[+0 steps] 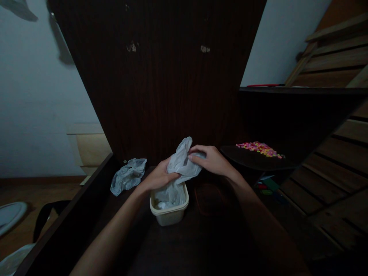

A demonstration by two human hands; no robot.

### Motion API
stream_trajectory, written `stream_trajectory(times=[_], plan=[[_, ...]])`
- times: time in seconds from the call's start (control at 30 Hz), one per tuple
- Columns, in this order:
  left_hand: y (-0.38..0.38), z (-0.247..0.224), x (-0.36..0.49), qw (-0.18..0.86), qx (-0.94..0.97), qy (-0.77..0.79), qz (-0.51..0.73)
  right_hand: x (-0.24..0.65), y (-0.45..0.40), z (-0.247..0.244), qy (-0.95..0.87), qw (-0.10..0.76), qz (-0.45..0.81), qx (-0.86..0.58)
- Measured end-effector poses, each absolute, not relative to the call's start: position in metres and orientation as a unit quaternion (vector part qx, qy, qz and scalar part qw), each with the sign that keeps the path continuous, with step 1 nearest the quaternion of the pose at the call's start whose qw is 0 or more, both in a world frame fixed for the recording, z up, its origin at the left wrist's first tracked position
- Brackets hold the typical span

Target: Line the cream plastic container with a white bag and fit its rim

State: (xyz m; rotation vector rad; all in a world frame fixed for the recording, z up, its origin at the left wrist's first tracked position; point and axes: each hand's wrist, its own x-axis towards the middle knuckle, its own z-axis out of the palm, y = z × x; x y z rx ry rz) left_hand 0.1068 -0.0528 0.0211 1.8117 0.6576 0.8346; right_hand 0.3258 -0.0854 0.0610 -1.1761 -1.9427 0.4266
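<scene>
Left grip (159, 176) holds bag (184, 163) above tub (171, 218) with, seemingly, plastic (172, 195) inside.

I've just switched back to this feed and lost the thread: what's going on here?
A person's left hand and right hand are both on a crumpled white plastic bag, just above a cream tub. The tub is uncovered, with thin whitish plastic inside; I can't tell whether it joins the bag. Another crumpled plastic bag lies to the left, and small colourful pieces sit on a shelf to the right.
</scene>
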Motion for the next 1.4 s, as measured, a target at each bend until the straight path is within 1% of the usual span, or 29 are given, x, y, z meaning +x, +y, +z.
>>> stream_trajectory(times=[0.07, 0.13, 0.33, 0.4, 0.47, 0.63, 0.8, 1.0, 1.2, 1.27, 1.33, 1.4], plan=[[-0.053, 0.021, 0.106, 0.487, 0.763, 0.262, 0.335, 0.329, -0.083, 0.059, -0.779, 0.379, 0.215, -0.451], [-0.052, 0.021, 0.104, 0.477, 0.77, 0.271, 0.326, 0.337, -0.081, 0.056, -0.771, 0.39, 0.251, -0.436], [-0.049, 0.015, 0.098, 0.466, 0.764, 0.296, 0.335, 0.375, -0.091, 0.044, -0.644, 0.524, 0.395, -0.394], [-0.048, 0.015, 0.099, 0.468, 0.765, 0.296, 0.329, 0.381, -0.097, 0.041, -0.63, 0.518, 0.443, -0.372], [-0.048, 0.015, 0.101, 0.467, 0.771, 0.289, 0.323, 0.38, -0.1, 0.037, -0.639, 0.483, 0.463, -0.38], [-0.051, 0.018, 0.106, 0.453, 0.79, 0.26, 0.321, 0.357, -0.094, 0.03, -0.67, 0.404, 0.431, -0.449], [-0.053, 0.021, 0.106, 0.413, 0.816, 0.259, 0.309, 0.346, -0.096, 0.033, -0.698, 0.355, 0.437, -0.442], [-0.05, 0.019, 0.103, 0.386, 0.83, 0.256, 0.31, 0.352, -0.113, 0.049, -0.71, 0.377, 0.403, -0.438], [-0.051, 0.018, 0.108, 0.393, 0.828, 0.248, 0.313, 0.332, -0.106, 0.03, -0.723, 0.401, 0.36, -0.431], [-0.053, 0.019, 0.109, 0.395, 0.826, 0.25, 0.315, 0.324, -0.102, 0.024, -0.733, 0.409, 0.328, -0.432], [-0.054, 0.02, 0.109, 0.39, 0.826, 0.255, 0.318, 0.318, -0.1, 0.021, -0.74, 0.429, 0.286, -0.432], [-0.054, 0.02, 0.108, 0.38, 0.829, 0.259, 0.319, 0.316, -0.099, 0.021, -0.731, 0.452, 0.282, -0.427]])
